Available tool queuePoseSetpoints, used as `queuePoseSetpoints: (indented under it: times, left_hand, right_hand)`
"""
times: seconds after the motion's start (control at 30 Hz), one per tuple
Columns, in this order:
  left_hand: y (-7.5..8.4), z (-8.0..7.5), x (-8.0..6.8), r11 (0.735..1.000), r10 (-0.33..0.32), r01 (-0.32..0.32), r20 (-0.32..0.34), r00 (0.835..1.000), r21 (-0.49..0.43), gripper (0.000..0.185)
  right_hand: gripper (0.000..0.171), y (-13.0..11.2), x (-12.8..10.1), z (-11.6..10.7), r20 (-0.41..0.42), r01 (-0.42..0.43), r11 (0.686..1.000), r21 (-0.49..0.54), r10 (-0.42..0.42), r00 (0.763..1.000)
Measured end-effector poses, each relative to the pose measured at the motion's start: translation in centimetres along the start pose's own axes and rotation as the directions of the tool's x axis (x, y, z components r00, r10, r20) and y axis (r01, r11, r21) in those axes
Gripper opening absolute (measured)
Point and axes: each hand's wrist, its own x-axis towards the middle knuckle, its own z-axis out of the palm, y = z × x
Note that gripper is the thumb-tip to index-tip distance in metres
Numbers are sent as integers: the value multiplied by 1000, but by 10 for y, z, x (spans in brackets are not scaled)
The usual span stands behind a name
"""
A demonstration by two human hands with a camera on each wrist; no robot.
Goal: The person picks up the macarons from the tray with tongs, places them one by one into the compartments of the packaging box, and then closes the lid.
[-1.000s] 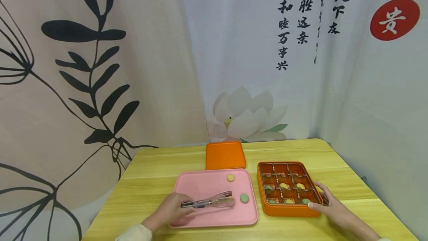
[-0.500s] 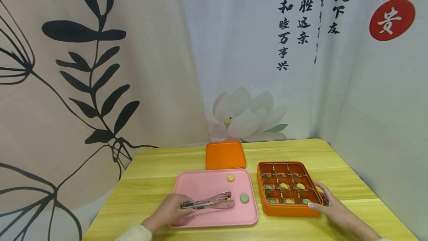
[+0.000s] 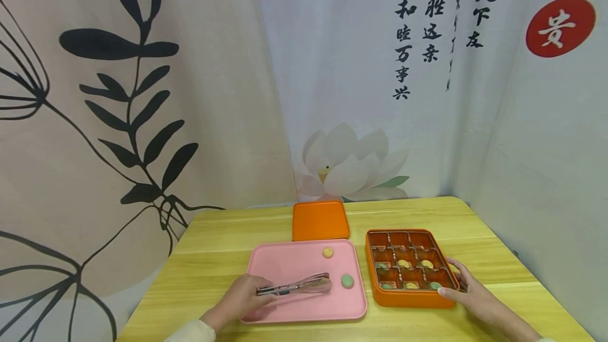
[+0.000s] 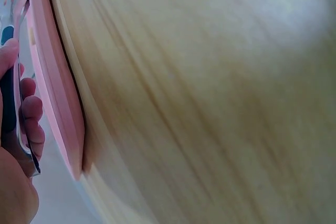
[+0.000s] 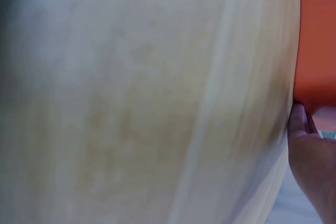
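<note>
My left hand (image 3: 244, 294) grips a pair of metal tongs (image 3: 299, 285) over the pink tray (image 3: 280, 257); the left wrist view shows the thumb on the tongs' dark handle (image 4: 8, 98) and fingers curled beneath. A pale yellow piece, partly hidden, appears between the tong tips. A green macaron (image 3: 347, 281) lies just right of the tips and a yellow macaron (image 3: 328, 252) farther back on the tray. My right hand (image 3: 475, 297) holds the near right corner of an orange box (image 3: 413, 300), thumb at the front, fingers along the side. Several yellow and green macarons sit in its divided insert.
An orange lid (image 3: 320, 220) lies behind the pink tray. The box's back row of compartments holds nothing visible. Everything stands on a wooden table (image 3: 214, 231), with a printed curtain (image 3: 228, 94) behind it and to the right.
The tongs' arms have drawn slightly closer together in my left hand. My right hand, the box and the loose macarons have stayed where they were.
</note>
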Motion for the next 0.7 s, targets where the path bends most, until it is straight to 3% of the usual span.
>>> queuePoseSetpoints:
  times: [0.47,0.7]
  left_hand:
    - [2,-8,3,997,-71,72,40,997,-38,11]
    - [3,-12,15,1000,23,-23,4,1000,1,9]
  right_hand:
    - [87,0,0,0,-1,-8,1000,2,8,1000]
    - [88,-1,0,0,2,-14,1000,7,14,1000]
